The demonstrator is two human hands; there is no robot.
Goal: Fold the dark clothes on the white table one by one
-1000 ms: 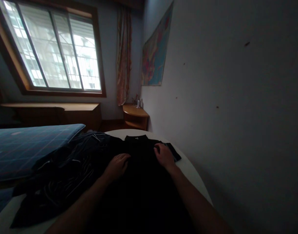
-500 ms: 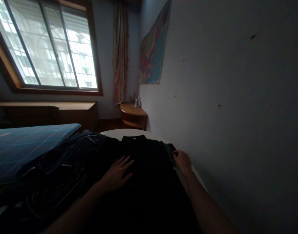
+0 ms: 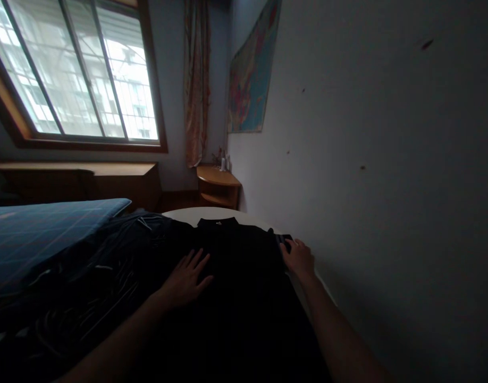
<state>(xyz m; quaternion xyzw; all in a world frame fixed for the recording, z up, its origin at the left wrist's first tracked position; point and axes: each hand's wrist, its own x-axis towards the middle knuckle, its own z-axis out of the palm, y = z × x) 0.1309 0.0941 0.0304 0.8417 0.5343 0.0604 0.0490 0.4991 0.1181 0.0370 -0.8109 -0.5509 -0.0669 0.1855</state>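
Note:
A black collared short-sleeved shirt lies spread out in front of me, its collar at the far end. My left hand rests flat on the shirt's left chest, fingers stretched and spread. At the right sleeve, which has grey stripes near its cuff, my right hand touches the cloth with bent fingers and the thumb apart from them. Part of the sleeve's edge is hidden under that hand. The lower part of the shirt merges into the dark, so its folds are hard to make out.
Under the shirt is a white round-edged table. Dark clothes with white piping are heaped at the left, beside a blue checked padded board. The wall stands close on the right. A corner shelf is beyond the table.
My right hand's fingers have loosened from the sleeve edge and now lie over it. The sleeve has shifted slightly outward. My left hand stays flat on the shirt; the view has tilted slightly.

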